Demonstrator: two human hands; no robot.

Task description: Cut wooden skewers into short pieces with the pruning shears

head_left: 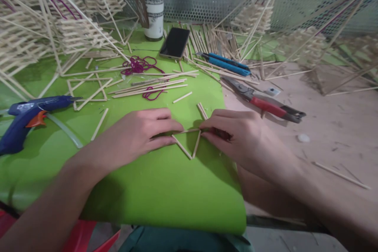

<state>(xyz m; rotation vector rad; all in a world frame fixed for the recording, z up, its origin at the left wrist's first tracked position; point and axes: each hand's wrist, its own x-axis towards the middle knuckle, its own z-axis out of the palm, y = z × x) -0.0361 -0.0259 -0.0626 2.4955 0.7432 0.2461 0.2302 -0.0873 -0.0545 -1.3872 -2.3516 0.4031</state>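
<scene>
A small triangle of thin bamboo sticks [189, 145] lies on the green sheet [165, 189]. My left hand [138, 134] rests flat on the sheet with its fingers stretched together, the fingertips pressing the triangle's left corner. My right hand [239, 138] comes in from the right, fingers pressed together on the triangle's right corner. A dark red bit shows under the right fingers; I cannot make out what it is. Two loose short sticks [202, 111] lie just above the triangle.
A blue glue gun [26, 120] lies at the left. Red-handled pliers [262, 102], blue-handled cutters [226, 63], a black phone [175, 42], purple cord [141, 66] and several loose sticks lie beyond. Stick-built pyramid frames [79, 31] stand at the back. A white cylinder [153, 4] stands behind.
</scene>
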